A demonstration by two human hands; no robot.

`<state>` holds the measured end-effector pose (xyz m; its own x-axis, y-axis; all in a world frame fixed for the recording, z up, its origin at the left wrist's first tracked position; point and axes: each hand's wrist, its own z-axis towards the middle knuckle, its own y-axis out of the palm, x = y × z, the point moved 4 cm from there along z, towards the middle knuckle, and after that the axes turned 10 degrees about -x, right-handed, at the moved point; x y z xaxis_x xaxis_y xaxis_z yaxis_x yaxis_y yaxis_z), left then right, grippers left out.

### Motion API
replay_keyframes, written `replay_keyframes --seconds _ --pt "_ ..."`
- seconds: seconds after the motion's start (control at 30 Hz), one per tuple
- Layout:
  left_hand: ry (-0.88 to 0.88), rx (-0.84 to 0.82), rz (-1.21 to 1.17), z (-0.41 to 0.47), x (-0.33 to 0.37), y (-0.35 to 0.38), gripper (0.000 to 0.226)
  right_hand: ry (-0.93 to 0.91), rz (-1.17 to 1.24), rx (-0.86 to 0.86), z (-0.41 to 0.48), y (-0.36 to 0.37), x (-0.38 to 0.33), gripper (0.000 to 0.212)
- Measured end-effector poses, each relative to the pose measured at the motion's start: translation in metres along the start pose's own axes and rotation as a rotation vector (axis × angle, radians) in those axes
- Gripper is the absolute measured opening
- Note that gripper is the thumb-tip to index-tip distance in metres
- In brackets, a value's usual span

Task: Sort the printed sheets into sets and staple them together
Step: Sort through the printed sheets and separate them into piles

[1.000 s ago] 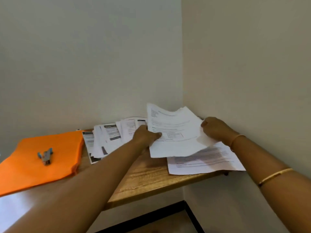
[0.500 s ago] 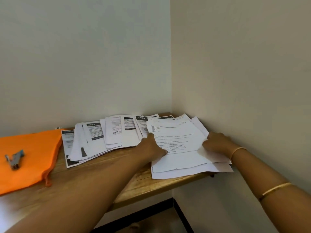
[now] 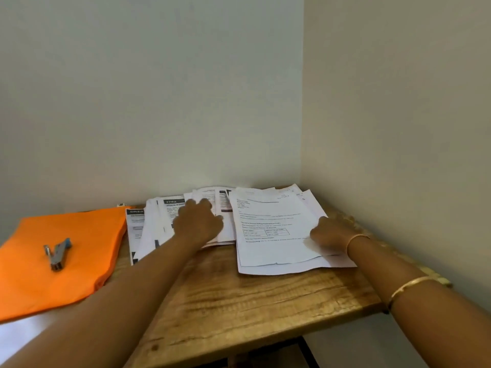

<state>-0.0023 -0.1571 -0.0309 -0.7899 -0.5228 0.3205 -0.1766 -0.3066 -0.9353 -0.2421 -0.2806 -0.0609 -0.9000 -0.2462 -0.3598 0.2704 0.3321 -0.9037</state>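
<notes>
Printed white paper sheets [image 3: 159, 224] lie along the back of a brown wooden table [image 3: 252, 304] that fits into the corner of two pale walls.

At the far left, a flat orange fabric folder [image 3: 79, 235] covers the tabletop. A small grey metal stapler with a blue end [image 3: 57, 253] rests on it, its jaws gaping.

Just right of the folder's edge, the sheets with dark header bars are fanned out and overlap one another. The left arm reaches diagonally from the lower left across the table. The left hand [image 3: 198, 221] lies palm down on this fan, its fingers stretched forward and slightly spread on the paper; it is somewhat blurred, and it grips nothing that shows.

Beside the fan, a squarer stack of white text sheets with a small table printed on the top page [image 3: 271, 232] sits flat near the right-hand wall, its lower sheets peeking out at the near edge.

The right arm comes in from the lower right, with one thin gold bangle [image 3: 357, 239] at the wrist and another gold bangle [image 3: 414, 284] further up the forearm. The right hand [image 3: 329, 235] rests knuckles up on the right part of this stack, fingers bent down onto the top page. Whether it pinches a sheet edge or only presses, I cannot tell.
</notes>
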Motion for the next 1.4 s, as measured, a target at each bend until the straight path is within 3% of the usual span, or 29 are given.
replay_keyframes --seconds 0.17,0.27,0.37,0.47,0.53,0.7,0.83,0.93,1.07,1.1,1.2,1.3,1.4 --pt "-0.152 -0.004 0.055 0.024 -0.076 -0.007 0.053 -0.054 0.128 0.137 0.023 -0.013 -0.012 0.064" --pt "-0.279 -0.077 0.098 0.029 -0.103 0.007 0.062 -0.074 0.239 0.055 0.041 -0.004 -0.016 0.071" --pt "-0.331 -0.165 0.055 0.036 -0.119 0.024 0.074 -0.005 0.115 0.017 0.058 0.009 -0.033 0.086" --pt "-0.242 -0.113 -0.038 0.044 -0.124 0.026 0.076 -0.015 0.030 -0.013 0.071 0.021 -0.064 0.100" --pt "-0.193 -0.056 -0.160 0.044 -0.123 0.022 0.071 -0.098 0.060 -0.046 0.070 0.024 -0.090 0.095" --pt "-0.219 0.004 -0.396 0.043 -0.125 0.012 0.069 -0.162 0.425 -0.043 0.081 0.012 -0.110 0.055" --pt "-0.271 -0.062 -0.491 0.048 -0.120 0.006 0.077 -0.141 0.500 -0.148 0.082 0.024 -0.112 0.068" --pt "-0.261 -0.109 -0.546 0.051 -0.118 0.011 0.072 -0.232 0.375 -0.128 0.080 0.036 -0.128 0.080" --pt "-0.253 -0.152 -0.353 0.054 -0.128 0.019 0.086 -0.368 0.519 -0.187 0.079 0.040 -0.137 0.025" --pt "-0.286 -0.159 -0.284 0.052 -0.130 0.020 0.092 -0.370 0.458 -0.138 0.080 0.039 -0.136 0.028" --pt "-0.340 -0.176 -0.223 0.052 -0.133 0.023 0.100 -0.368 0.194 -0.087 0.081 0.046 -0.138 0.071" --pt "-0.312 -0.089 -0.338 0.054 -0.127 0.015 0.089 -0.487 0.256 -0.157 0.072 0.049 -0.150 0.062" --pt "-0.296 0.022 -0.580 0.050 -0.123 0.004 0.054 -0.567 0.205 -0.120 0.067 0.048 -0.155 0.057"
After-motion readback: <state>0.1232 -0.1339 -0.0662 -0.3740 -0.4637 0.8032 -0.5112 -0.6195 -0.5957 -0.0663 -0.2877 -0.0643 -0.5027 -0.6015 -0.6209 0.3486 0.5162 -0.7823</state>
